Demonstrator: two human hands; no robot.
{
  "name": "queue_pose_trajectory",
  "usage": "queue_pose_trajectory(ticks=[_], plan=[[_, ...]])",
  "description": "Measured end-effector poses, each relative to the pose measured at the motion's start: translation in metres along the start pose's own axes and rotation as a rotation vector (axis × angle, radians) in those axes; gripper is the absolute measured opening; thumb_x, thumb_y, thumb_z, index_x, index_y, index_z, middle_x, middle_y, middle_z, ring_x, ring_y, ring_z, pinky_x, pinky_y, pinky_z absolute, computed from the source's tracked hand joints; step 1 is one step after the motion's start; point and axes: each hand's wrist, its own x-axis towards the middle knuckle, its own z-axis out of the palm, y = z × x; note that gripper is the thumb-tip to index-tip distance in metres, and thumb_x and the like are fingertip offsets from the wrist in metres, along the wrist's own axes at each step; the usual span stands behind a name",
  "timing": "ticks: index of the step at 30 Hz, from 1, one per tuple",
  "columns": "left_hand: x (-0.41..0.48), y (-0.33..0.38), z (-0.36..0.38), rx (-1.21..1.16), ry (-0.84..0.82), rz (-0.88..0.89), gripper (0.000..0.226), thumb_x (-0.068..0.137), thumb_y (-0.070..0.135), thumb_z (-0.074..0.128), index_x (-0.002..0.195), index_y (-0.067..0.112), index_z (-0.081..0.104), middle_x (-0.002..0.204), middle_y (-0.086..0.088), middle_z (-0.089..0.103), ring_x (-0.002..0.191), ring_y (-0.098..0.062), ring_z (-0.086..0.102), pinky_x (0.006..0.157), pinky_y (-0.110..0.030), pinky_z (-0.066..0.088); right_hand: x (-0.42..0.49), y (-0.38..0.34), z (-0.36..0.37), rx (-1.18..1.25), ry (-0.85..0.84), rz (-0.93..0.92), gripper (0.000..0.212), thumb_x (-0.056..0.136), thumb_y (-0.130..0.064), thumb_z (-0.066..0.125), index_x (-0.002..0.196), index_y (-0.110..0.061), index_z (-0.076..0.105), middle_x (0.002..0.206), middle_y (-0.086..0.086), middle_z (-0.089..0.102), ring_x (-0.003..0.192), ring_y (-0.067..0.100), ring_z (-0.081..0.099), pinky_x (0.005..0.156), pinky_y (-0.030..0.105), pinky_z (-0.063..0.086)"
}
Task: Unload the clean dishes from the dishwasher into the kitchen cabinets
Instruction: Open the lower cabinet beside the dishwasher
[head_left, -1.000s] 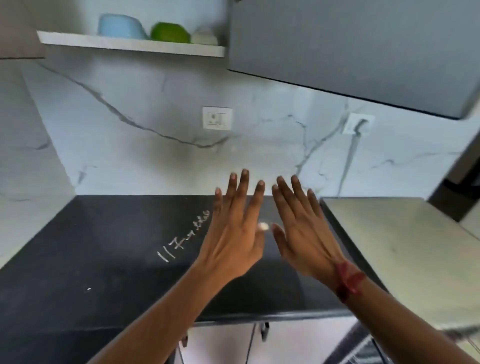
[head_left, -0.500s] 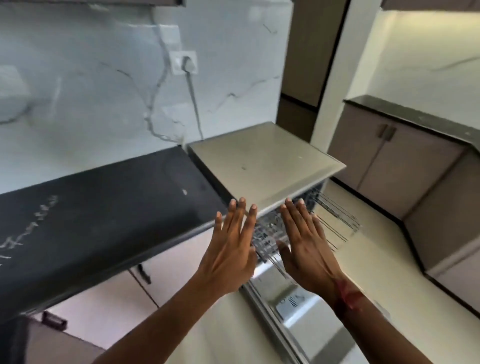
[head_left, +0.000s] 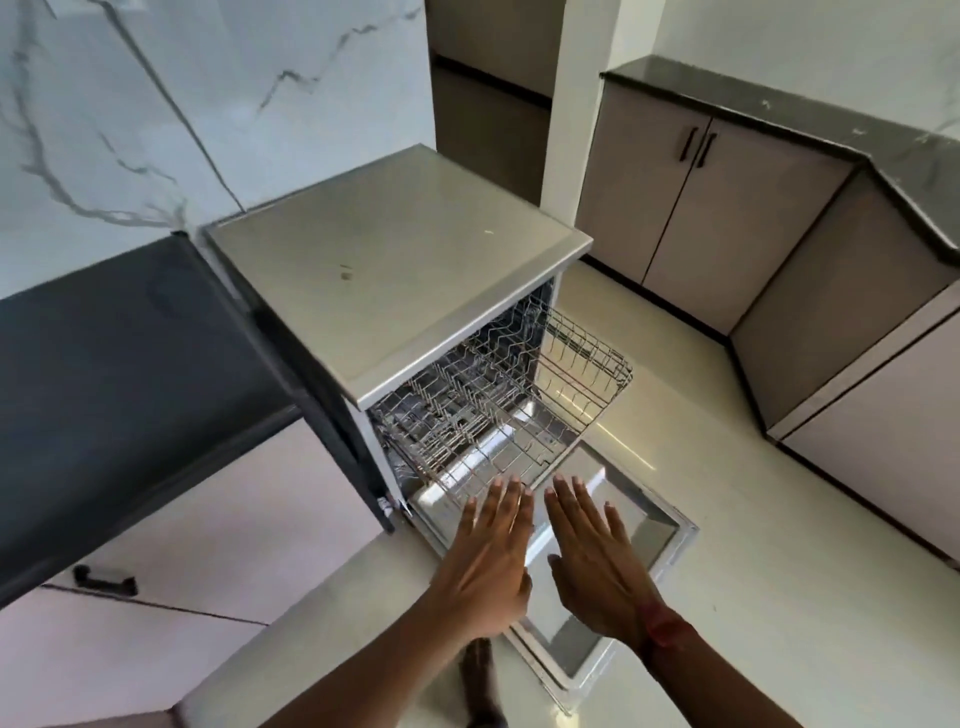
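A silver dishwasher (head_left: 384, 270) stands open, its door (head_left: 618, 525) folded down flat over the floor. Two wire racks (head_left: 498, 400) are pulled out and I see no dishes in them. My left hand (head_left: 488, 561) and my right hand (head_left: 592, 556) hover side by side above the door, palms down, fingers straight, holding nothing. A red thread circles my right wrist.
A black countertop (head_left: 119, 353) with pale cabinet doors below it runs to the left of the dishwasher. Grey-brown base cabinets (head_left: 691, 208) under a dark counter line the right wall. Glossy cream floor (head_left: 753, 519) lies between them.
The view has swung from the black countertop and upper shelf down and right to the open dishwasher. Both hands stay flat, side by side, and empty.
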Motion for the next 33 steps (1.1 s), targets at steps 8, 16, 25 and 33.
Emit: queue_pose_trajectory(ticks=[8,16,25,33], plan=[[0.127,0.003,0.08,-0.12,-0.07,-0.08,0.093,0.089,0.027,0.056,0.152,0.006,-0.01,0.161,-0.017,-0.015,0.149,-0.034,-0.014,0.119,-0.051,-0.007,0.097,0.091,0.052,-0.057,-0.252,0.098,0.078,0.098,-0.033,0.038,0.153,-0.014,-0.013,0.157,0.008,-0.026,0.144,0.027,-0.025,0.118,0.052,-0.001],[0.191,0.017,0.171,-0.153,-0.122,-0.227,0.104,0.084,0.032,0.059,0.152,0.004,-0.015,0.156,-0.016,-0.03,0.145,-0.034,-0.027,0.118,-0.057,-0.005,0.16,0.165,0.131,-0.129,-0.351,-0.04,0.086,0.095,-0.03,0.045,0.15,-0.022,-0.021,0.154,0.005,-0.034,0.144,0.03,-0.026,0.117,0.056,-0.005],[0.223,0.015,0.22,-0.065,-0.031,-0.451,0.115,0.066,0.043,0.074,0.154,0.003,0.012,0.162,-0.018,-0.005,0.149,-0.036,-0.004,0.117,-0.054,-0.009,0.186,0.202,0.207,-0.135,-0.23,-0.139,0.099,0.072,-0.033,0.068,0.155,-0.018,0.016,0.161,0.014,0.0,0.148,0.035,0.001,0.114,0.063,0.02],[0.252,0.007,0.231,-0.019,0.045,-0.631,0.105,0.064,0.028,0.073,0.152,0.004,0.022,0.162,-0.017,-0.003,0.149,-0.034,-0.001,0.116,-0.061,0.003,0.217,0.215,0.21,-0.124,-0.134,-0.269,0.094,0.068,-0.016,0.043,0.156,-0.018,0.01,0.163,0.011,-0.001,0.149,0.036,-0.002,0.115,0.064,0.013]])
